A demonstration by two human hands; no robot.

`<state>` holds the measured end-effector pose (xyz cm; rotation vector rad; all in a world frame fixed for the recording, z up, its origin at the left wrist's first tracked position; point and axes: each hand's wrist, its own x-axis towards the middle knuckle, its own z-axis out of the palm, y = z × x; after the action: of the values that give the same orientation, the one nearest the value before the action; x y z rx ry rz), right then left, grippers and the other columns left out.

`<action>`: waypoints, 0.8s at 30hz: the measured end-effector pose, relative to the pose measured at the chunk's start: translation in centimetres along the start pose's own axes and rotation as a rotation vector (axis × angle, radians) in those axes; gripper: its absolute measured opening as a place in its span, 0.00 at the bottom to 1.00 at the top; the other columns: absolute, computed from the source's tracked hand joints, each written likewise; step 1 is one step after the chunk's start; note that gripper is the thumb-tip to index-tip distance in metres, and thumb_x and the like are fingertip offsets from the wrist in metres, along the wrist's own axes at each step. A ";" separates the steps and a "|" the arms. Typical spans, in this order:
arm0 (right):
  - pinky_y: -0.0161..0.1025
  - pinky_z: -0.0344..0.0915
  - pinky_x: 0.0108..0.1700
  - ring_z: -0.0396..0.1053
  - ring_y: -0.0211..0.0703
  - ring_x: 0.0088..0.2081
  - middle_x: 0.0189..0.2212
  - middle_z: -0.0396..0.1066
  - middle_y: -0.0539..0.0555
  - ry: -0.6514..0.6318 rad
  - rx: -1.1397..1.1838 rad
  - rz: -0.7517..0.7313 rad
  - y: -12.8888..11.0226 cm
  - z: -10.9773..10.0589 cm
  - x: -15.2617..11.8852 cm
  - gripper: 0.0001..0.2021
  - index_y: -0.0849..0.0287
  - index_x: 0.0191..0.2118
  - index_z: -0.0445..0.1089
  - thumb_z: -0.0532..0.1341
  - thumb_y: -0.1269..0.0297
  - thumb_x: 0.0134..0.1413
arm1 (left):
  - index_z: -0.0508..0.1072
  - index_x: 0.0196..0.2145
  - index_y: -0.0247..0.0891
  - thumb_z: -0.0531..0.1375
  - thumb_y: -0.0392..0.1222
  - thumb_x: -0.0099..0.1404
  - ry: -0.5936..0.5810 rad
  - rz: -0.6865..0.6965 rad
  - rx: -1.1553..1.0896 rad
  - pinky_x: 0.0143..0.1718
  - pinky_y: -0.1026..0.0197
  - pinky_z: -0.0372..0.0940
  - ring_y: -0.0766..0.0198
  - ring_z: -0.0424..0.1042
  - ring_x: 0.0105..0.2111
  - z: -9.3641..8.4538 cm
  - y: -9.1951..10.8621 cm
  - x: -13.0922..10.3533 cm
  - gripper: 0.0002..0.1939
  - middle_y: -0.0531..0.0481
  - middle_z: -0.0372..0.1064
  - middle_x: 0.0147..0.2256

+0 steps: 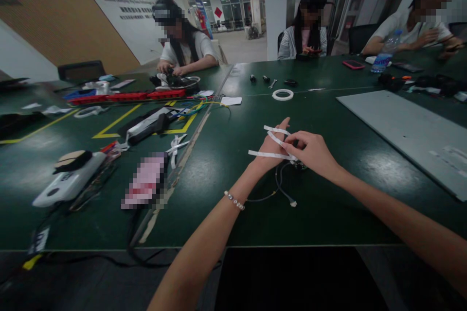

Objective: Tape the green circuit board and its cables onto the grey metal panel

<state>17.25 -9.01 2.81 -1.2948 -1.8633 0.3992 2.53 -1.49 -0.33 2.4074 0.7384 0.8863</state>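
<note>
My left hand (272, 144) is held over the table, with several narrow white strips (270, 154) lying across its back. One fingertip of it is stretched out; its other fingers are largely hidden. Close against it, my right hand (310, 149) is closed in a pinch on one white strip (274, 136) above the left hand's back. A dark cable (280, 181) with a white connector (293, 203) lies on the table just below both hands. A small part (299, 165) at the cable's upper end is mostly covered by the right hand.
Beyond my hands lie a white tape roll (282, 95) and a small wrench (273, 84). A grey panel (404, 131) is at right. On the left are a pixelated phone-like object (146, 180), a white device (69, 180) and red strips (127, 98). Other people sit across the table.
</note>
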 end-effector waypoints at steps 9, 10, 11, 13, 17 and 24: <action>0.34 0.63 0.28 0.68 0.35 0.28 0.33 0.72 0.52 -0.024 0.360 0.086 -0.6 0.0 -0.1 0.10 0.58 0.36 0.72 0.60 0.57 0.55 | 0.42 0.66 0.40 0.58 0.37 0.57 0.015 -0.003 -0.026 0.60 0.42 0.53 0.47 0.57 0.60 0.1 0.3 -0.1 0.43 0.35 0.51 0.62; 0.33 0.62 0.26 0.67 0.35 0.27 0.32 0.72 0.51 -0.036 0.402 0.107 -0.7 0.0 -0.1 0.11 0.57 0.37 0.71 0.59 0.56 0.56 | 0.42 0.66 0.40 0.58 0.37 0.57 0.011 0.000 -0.025 0.61 0.42 0.52 0.47 0.56 0.60 0.1 0.4 -0.1 0.43 0.36 0.51 0.62; 0.33 0.61 0.24 0.67 0.34 0.25 0.30 0.73 0.51 -0.052 0.440 0.125 -0.8 0.0 -0.1 0.11 0.57 0.37 0.71 0.59 0.55 0.56 | 0.42 0.66 0.40 0.58 0.37 0.57 0.003 0.003 -0.025 0.61 0.41 0.51 0.47 0.56 0.60 0.2 0.4 -0.2 0.43 0.36 0.52 0.61; 0.32 0.61 0.24 0.67 0.34 0.24 0.28 0.73 0.51 -0.089 0.492 0.144 -1.0 0.0 -0.1 0.12 0.58 0.37 0.71 0.59 0.55 0.56 | 0.42 0.66 0.40 0.58 0.37 0.58 -0.018 0.008 -0.031 0.61 0.41 0.51 0.47 0.56 0.60 0.2 0.4 -0.4 0.42 0.37 0.53 0.61; 0.35 0.66 0.32 0.70 0.36 0.28 0.28 0.74 0.52 -0.148 0.491 0.174 -0.7 0.2 0.0 0.10 0.59 0.32 0.72 0.61 0.57 0.54 | 0.40 0.67 0.40 0.59 0.41 0.59 -0.064 0.044 -0.035 0.60 0.43 0.54 0.48 0.57 0.60 0.4 0.4 -0.4 0.44 0.36 0.54 0.60; 0.38 0.63 0.29 0.69 0.38 0.24 0.23 0.73 0.53 -0.227 0.175 0.260 0.3 -0.1 0.2 0.18 0.60 0.23 0.74 0.60 0.51 0.53 | 0.43 0.66 0.37 0.60 0.37 0.54 -0.077 0.039 0.037 0.59 0.43 0.55 0.46 0.59 0.58 0.2 1.1 0.2 0.45 0.34 0.55 0.59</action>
<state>17.52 -8.71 2.80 -1.4206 -1.7980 0.8589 3.15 -2.26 0.25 2.4818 0.6866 0.7971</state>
